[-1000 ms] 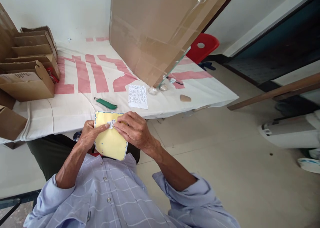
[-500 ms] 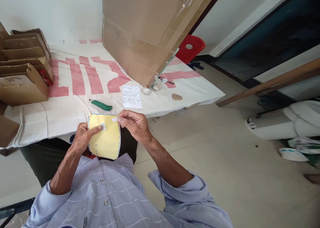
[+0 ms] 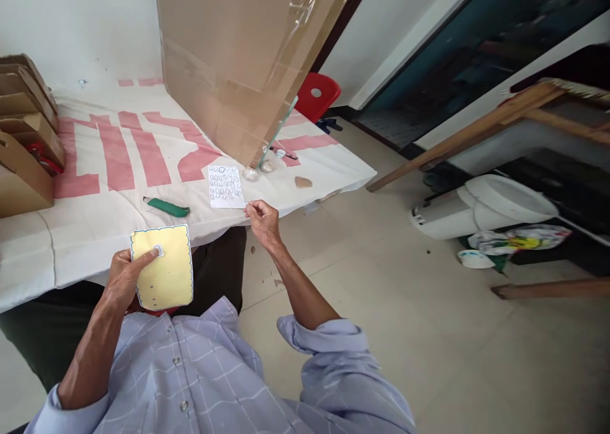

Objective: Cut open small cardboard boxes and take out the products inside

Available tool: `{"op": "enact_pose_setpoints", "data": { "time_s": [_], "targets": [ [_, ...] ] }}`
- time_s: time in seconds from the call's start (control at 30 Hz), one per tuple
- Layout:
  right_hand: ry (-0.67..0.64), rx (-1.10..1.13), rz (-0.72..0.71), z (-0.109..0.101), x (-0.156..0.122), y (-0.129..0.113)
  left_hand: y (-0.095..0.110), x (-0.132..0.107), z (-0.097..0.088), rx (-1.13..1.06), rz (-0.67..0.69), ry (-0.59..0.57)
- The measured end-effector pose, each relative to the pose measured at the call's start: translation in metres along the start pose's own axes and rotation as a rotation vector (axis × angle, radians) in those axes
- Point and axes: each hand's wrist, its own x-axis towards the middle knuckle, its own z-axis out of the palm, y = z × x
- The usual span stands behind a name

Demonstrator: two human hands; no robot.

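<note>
My left hand [image 3: 128,274] holds a yellow card [image 3: 169,275] with a scalloped blue border, upright above my lap. Its thumb presses on a small white sticker-like square [image 3: 159,250] with a dark outline. A few small blue marks dot the card's lower part. On the table edge lies a white sheet [image 3: 225,189] printed with rows of small outlined shapes. My right hand [image 3: 264,223] is closed in a pinch at the sheet's near right corner, on white paper; whether that is the corner or a loose strip I cannot tell.
A green utility knife [image 3: 168,206] lies on the cloth-covered table [image 3: 114,211]. Behind stands a big cardboard panel [image 3: 223,72], with small clear-wrapped lumps [image 3: 250,174] at its foot. Cardboard boxes [image 3: 23,167] are at the left; a brown scrap [image 3: 303,182] is at the right.
My right hand has left the card, where it pinched a small white strip, and reached forward to the sheet's corner. The left hand keeps the card. The view has turned right.
</note>
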Motion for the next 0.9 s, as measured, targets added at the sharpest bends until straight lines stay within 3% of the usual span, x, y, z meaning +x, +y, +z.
{"op": "enact_pose_setpoints", "data": {
  "time_s": [0.23,0.43,0.7,0.9],
  "targets": [
    [-0.064,-0.332,-0.166,0.008,0.028,0.038,0.003,0.014,0.006,0.041,-0.04,0.013],
    [-0.022,-0.423,-0.25,0.01,0.044,0.056,0.004,0.028,0.013,0.015,-0.11,0.042],
    [-0.131,-0.515,-0.471,0.038,0.034,0.047,0.0,0.05,0.017,0.058,-0.214,0.012],
    [-0.194,-0.618,-0.484,0.05,0.037,0.044,0.0,0.053,0.021,0.065,-0.236,0.006]
  ]
}}
